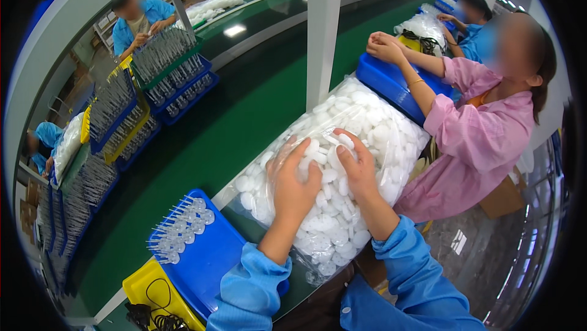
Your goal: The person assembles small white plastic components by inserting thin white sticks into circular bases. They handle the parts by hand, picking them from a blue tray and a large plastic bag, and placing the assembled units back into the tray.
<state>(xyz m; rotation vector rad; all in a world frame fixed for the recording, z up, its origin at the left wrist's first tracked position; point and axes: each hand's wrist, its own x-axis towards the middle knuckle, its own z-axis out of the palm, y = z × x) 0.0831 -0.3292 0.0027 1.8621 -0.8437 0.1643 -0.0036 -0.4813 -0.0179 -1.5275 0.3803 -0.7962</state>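
Note:
A large clear plastic bag point(391, 190) filled with white round plastic pieces point(324, 239) lies in front of me. My left hand point(296, 181) curves at the bag's opening, a few white pieces between thumb and forefinger; film partly covers its other fingers. Facing it, my right hand point(362, 175) pinches a white piece point(345, 141) between thumb and fingers. To my left, a blue tray point(214, 233) carries rows of clear round-based parts with thin upright stems point(183, 228).
A yellow tray point(156, 291) with black cable sits under the blue one. A white post point(324, 37) rises behind the bag. Beyond runs a green conveyor belt point(257, 105) with stacked trays point(165, 62). At right, a person in pink point(483, 129) works over a blue bin point(391, 83).

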